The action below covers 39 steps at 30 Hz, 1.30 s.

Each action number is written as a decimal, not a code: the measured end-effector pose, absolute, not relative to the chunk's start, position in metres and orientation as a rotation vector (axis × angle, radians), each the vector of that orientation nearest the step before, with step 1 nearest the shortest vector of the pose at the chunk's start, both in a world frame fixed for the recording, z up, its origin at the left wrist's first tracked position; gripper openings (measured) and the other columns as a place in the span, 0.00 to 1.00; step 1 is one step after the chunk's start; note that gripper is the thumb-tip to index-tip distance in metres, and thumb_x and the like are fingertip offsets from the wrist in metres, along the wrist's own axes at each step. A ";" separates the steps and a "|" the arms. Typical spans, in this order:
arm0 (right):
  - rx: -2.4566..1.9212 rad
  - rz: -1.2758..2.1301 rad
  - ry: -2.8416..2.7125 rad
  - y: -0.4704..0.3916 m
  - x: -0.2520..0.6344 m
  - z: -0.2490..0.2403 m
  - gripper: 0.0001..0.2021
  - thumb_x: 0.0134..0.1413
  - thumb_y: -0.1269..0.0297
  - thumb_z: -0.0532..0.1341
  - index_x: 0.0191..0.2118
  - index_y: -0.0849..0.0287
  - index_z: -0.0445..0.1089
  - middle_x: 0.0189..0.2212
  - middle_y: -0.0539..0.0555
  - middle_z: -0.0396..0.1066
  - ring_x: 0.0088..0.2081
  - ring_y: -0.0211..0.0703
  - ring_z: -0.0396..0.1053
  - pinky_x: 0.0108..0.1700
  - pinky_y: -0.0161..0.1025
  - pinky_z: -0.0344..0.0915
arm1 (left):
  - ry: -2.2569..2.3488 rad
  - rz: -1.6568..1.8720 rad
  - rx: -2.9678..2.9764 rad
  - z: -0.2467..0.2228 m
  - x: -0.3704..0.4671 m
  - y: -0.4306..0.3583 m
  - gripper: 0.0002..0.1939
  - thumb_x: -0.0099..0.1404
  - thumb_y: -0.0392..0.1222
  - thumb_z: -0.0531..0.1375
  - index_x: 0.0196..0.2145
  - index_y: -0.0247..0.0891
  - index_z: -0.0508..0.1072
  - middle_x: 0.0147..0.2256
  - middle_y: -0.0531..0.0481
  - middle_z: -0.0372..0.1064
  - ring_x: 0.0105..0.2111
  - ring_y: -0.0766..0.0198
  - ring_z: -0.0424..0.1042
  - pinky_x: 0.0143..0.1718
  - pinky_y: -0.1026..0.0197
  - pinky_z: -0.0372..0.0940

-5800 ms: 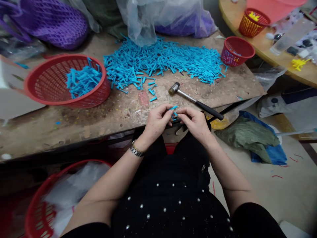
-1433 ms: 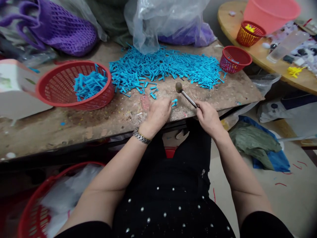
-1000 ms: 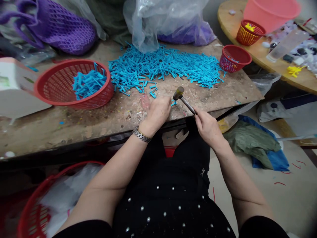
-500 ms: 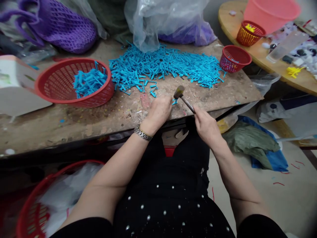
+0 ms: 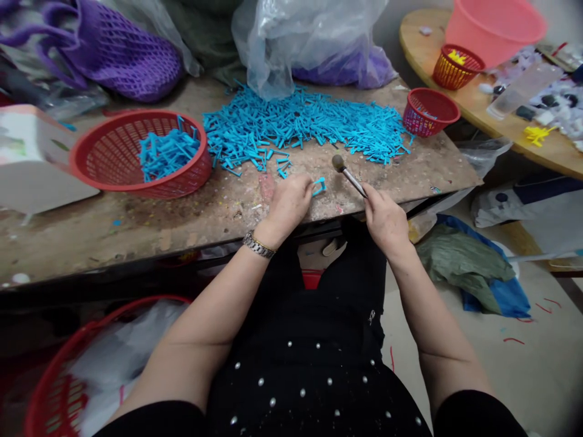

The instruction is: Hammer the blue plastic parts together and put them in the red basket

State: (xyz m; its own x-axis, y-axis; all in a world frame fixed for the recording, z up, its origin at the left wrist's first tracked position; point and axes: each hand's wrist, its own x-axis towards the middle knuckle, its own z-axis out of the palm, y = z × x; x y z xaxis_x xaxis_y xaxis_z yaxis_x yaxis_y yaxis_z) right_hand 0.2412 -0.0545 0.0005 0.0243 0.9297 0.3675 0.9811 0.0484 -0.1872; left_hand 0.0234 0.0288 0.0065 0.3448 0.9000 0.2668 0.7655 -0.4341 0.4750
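My left hand (image 5: 290,200) pinches a small blue plastic piece (image 5: 320,186) at the front of the worktable (image 5: 218,215). My right hand (image 5: 387,223) is closed round the handle of a small hammer (image 5: 350,176). The hammer's head is raised up and to the right of the blue piece, apart from it. Beyond both hands spreads a heap of blue plastic pieces (image 5: 300,121), a few of them loose near my left fingers. A red basket (image 5: 95,176) to the left holds more blue pieces.
A white box (image 5: 40,170) stands at the left, with a purple mesh bag (image 5: 122,54) behind. Plastic bags (image 5: 314,30) lie behind the heap. A small red basket (image 5: 430,112) sits at the right edge, near a round wooden table (image 5: 421,54).
The hammer has lifted away from the blue piece and moved right with my right hand. More of the blue piece shows at my left fingertips. The view has shifted slightly.
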 end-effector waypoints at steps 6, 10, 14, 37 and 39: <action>-2.030 -0.299 -2.028 -0.039 0.240 0.002 0.18 0.70 0.65 0.51 0.58 0.56 0.73 0.41 0.60 0.74 0.39 0.51 0.68 0.38 0.41 0.62 | 1.362 0.901 2.003 0.008 0.012 0.024 0.12 0.68 0.40 0.55 0.26 0.39 0.69 0.27 0.51 0.71 0.32 0.62 0.71 0.36 0.61 0.63; -2.043 -0.272 -2.051 -0.030 0.240 0.001 0.17 0.69 0.66 0.54 0.57 0.58 0.73 0.43 0.62 0.73 0.45 0.55 0.66 0.41 0.45 0.62 | 1.304 0.897 1.713 0.008 0.009 0.019 0.11 0.66 0.41 0.55 0.26 0.39 0.68 0.21 0.55 0.65 0.21 0.67 0.64 0.26 0.64 0.59; -2.014 -0.295 -2.048 -0.025 0.242 -0.004 0.16 0.67 0.66 0.56 0.56 0.58 0.74 0.43 0.62 0.73 0.44 0.55 0.65 0.41 0.46 0.61 | 1.269 0.923 1.595 0.009 0.007 0.016 0.09 0.66 0.42 0.55 0.28 0.39 0.69 0.22 0.55 0.66 0.19 0.69 0.63 0.24 0.64 0.58; -1.794 -0.179 -2.037 -0.036 0.222 -0.004 0.15 0.68 0.65 0.54 0.52 0.54 0.75 0.49 0.61 0.74 0.49 0.56 0.66 0.49 0.52 0.60 | 2.444 1.244 2.005 0.073 -0.135 0.048 0.17 0.70 0.39 0.58 0.54 0.33 0.74 0.58 0.41 0.68 0.60 0.46 0.65 0.62 0.41 0.60; -1.778 -0.162 -2.041 -0.035 0.220 -0.004 0.15 0.68 0.66 0.54 0.52 0.54 0.75 0.49 0.61 0.74 0.49 0.56 0.66 0.48 0.51 0.61 | 2.264 1.166 2.172 0.065 -0.117 0.040 0.14 0.73 0.43 0.56 0.51 0.35 0.74 0.54 0.43 0.71 0.58 0.47 0.67 0.59 0.41 0.62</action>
State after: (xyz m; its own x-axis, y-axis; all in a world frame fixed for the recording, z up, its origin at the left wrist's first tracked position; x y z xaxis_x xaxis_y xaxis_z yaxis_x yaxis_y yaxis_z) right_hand 0.2200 -0.0355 -0.0036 -0.0882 0.9171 0.3888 0.9670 0.1724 -0.1873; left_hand -0.1166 0.0404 0.0652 -0.1454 0.7975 0.5855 0.9399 -0.0735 0.3336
